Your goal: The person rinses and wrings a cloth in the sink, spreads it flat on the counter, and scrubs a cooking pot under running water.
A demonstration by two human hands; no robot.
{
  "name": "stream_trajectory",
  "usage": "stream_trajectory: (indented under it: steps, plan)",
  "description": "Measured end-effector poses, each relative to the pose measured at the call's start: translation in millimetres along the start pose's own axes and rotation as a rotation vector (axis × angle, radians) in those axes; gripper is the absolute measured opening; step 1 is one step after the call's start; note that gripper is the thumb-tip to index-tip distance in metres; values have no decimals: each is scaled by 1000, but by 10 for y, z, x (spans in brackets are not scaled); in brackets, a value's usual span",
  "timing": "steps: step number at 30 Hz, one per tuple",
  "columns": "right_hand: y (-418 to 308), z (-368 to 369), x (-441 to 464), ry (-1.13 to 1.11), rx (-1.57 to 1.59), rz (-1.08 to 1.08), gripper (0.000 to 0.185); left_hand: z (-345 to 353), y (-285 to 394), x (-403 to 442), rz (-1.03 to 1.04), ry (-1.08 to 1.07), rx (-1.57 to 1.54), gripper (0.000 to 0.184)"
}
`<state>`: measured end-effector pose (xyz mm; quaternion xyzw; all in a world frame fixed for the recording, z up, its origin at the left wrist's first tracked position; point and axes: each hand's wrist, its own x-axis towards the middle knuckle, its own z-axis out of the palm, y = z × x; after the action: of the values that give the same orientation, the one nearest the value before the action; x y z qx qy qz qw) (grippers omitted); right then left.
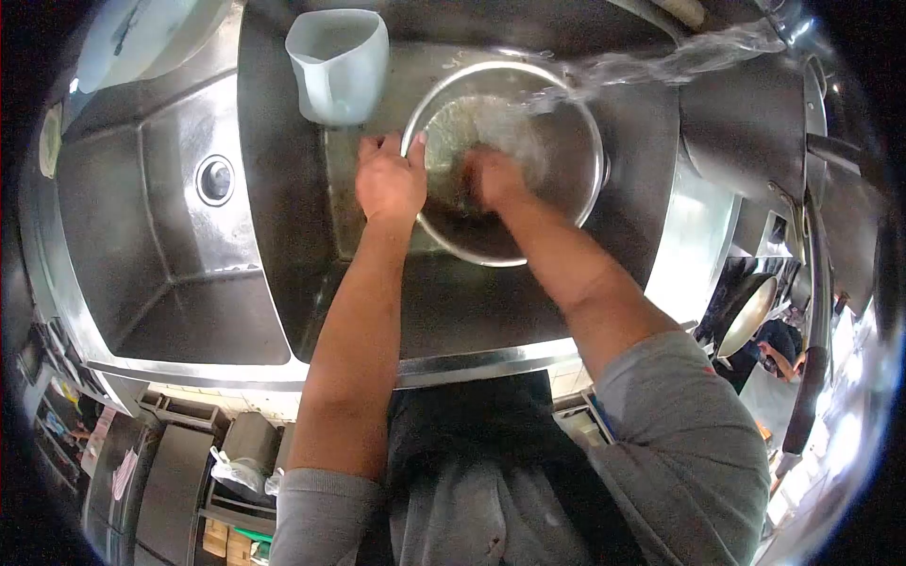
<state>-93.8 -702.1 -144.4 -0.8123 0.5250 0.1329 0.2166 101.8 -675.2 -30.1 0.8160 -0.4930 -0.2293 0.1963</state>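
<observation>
A large round metal bowl (601, 156) stands in the right sink basin, and a stream of water (675, 61) runs into it from the upper right. My left hand (390, 177) grips the bowl's left rim, thumb at the edge and fingers outside. Inside the bowl is my right hand (493, 177), blurred by motion, its fingers curled down; whether they hold anything is hidden by blur and water. A translucent white plastic pitcher (344, 80) sits in the same basin, up and left of the bowl, touched by neither hand.
Left of the divider is a second sink basin (104, 203) with a round drain (215, 180). Pans with long handles (813, 396) hang at the right. Another person (779, 354) is partly visible at the far right. A metal sink edge (453, 366) runs along the front.
</observation>
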Motion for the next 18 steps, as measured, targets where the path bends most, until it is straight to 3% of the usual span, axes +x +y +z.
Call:
stream_trajectory:
  steps: [2, 4, 5, 7, 10, 12, 14, 17, 18]
  plan:
    - [375, -97, 251, -58, 29, 75, 25, 7, 22, 15, -39, 16, -9, 36]
    - [757, -18, 316, -30, 248, 306, 23, 9, 37, 2, -36, 13, -12, 36]
    - [607, -88, 226, -30, 247, 307, 23, 8, 44, 0, -37, 12, -14, 36]
    - [31, -287, 64, -175, -149, 173, 23, -7, 89, 18, -63, 18, -19, 36]
    - [-297, 4, 268, -181, -96, 114, 26, -3, 64, -7, -71, -3, 9, 38]
    - [-300, -221, 531, -40, 73, 176, 27, 3, 19, 8, -58, -21, 34, 39]
    - [-9, -455, 752, 85, -43, 145, 17, 27, 15, -4, -54, 18, -16, 46]
    - [434, -525, 609, -86, -178, 259, 19, 32, 8, 5, -31, 23, 8, 41]
    - [513, -334, 481, -129, 35, 385, 23, 24, 21, 18, -34, 28, 0, 41]
